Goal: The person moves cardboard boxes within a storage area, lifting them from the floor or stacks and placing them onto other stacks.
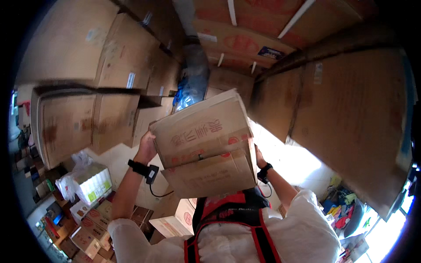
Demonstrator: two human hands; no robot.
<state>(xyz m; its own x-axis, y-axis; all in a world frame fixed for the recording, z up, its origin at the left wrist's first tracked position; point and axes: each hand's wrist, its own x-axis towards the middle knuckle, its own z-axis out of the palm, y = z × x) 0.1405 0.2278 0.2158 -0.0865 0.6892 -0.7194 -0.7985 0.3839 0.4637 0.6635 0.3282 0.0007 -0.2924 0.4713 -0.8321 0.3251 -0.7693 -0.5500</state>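
Between my two hands I hold up a brown cardboard box [197, 131] with red printing, tilted in front of my chest. A loose flap [210, 173] hangs from its near side, so the box is at least partly unclosed. My left hand [147, 148] grips its left side, the fingers partly behind the cardboard. My right hand [259, 158] presses against the right side, most of its fingers hidden by the box. What is inside the box does not show.
Tall stacks of cartons rise on the left [116, 114], at the right [351, 105] and ahead [241, 41]. Blue and clear plastic [188, 94] lies beyond the box. Wrapped white packs [94, 184] and small cartons [85, 241] stand lower left; colourful cloth [342, 212] lies lower right.
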